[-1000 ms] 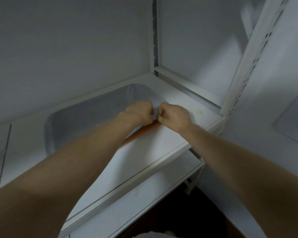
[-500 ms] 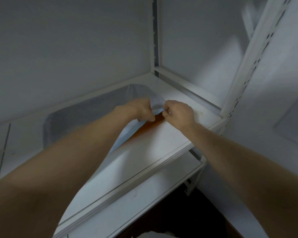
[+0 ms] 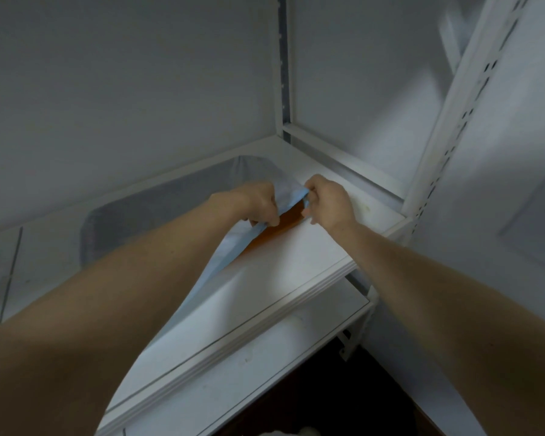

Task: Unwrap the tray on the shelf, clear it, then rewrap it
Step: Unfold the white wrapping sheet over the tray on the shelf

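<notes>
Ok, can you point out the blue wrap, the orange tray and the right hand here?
blue wrap (image 3: 288,191), head view, on the bunched fold above the uncovered patch.
orange tray (image 3: 288,219), head view, on the uncovered patch of its surface.
right hand (image 3: 329,204), head view, on the back of the hand.

Wrapped tray (image 3: 158,221) on shelf (image 3: 296,265)

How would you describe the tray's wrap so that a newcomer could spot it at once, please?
Look at the upper white shelf in the corner of the rack. The left hand and right hand pinch a pale blue-grey wrap there. It alone is soft and creased, peeled back over an orange tray corner.
</notes>
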Motion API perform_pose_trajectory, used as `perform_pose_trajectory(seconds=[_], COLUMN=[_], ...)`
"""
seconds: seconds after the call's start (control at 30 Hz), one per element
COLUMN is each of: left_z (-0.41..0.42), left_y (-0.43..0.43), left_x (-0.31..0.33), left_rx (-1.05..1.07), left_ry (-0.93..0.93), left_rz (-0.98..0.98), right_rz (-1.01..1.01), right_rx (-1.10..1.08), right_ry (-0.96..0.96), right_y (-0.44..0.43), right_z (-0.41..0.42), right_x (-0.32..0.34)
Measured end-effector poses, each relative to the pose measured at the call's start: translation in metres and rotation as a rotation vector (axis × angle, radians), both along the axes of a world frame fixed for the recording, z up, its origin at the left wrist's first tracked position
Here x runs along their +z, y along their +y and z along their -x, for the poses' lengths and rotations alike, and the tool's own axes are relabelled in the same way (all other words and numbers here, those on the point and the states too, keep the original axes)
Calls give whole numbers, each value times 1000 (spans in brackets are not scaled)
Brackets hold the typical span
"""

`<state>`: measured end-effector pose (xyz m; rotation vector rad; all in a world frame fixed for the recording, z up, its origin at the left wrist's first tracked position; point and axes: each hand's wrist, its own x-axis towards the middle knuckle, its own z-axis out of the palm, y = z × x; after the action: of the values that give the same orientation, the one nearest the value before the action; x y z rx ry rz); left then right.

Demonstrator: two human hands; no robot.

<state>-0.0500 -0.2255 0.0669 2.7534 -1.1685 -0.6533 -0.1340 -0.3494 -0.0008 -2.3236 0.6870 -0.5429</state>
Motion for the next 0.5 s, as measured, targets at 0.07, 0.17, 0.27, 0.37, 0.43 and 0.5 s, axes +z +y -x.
perform_pose_trajectory(seconds=[0.07,0.17,0.27,0.37,0.43,0.5], left_z=[-1,2,12,21,24,27], left_y=[-2,-3,-1,-4,-8,-11], left_x=[1,0,-12,-30,-39,-44], left_rx=[8,17,-13,-52,-68,-91], left_ry=[-4,-47,-114,-243,-315,-365], left_rz=[6,-14,-48,-54,-42,-42], right_rz=[-278,-453,-278,-97,-62,-47], right_rx=[7,-18,-35,-78,-125,-158], right_ry=[-123,-168,-111,-20,60,132], right_y=[4,1,-10,-16,-18,-20], right_z=[-1,-1,-2,-1,0,1], right_x=[-4,-11,-15,-18,-19,-20])
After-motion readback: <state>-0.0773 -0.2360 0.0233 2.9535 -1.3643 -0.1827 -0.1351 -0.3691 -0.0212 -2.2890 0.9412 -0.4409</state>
